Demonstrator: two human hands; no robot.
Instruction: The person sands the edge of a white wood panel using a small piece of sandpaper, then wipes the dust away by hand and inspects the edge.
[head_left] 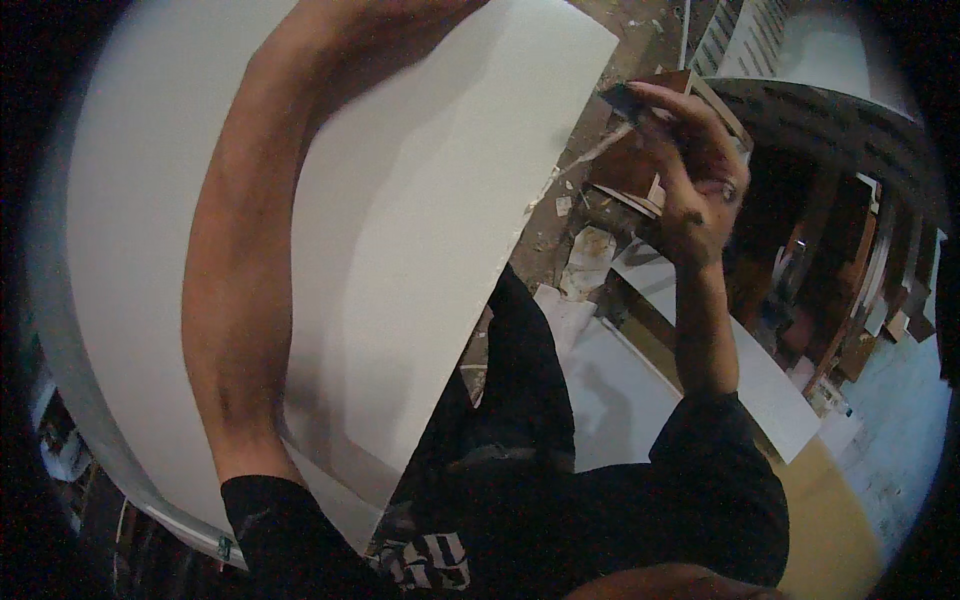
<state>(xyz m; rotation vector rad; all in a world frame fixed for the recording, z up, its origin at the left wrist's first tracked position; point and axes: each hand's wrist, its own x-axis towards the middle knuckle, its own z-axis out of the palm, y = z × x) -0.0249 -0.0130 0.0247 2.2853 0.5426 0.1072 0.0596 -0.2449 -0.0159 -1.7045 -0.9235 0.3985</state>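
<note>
A large white board (pixel 420 200) stands tilted and fills the left and middle of the view. The left arm reaches up along it; the left hand is cut off at the top edge, so its grip cannot be told. The right hand (pixel 690 170), just beside the board's ragged right edge, is closed around a small dark tool (pixel 625 98). Below lie white offcuts (pixel 770 380) on the floor.

you get dim, bluish light, the white board (pixel 420 200) brightest, arm shadow across it, heavy fisheye bending, black corners, slight blur.
</note>
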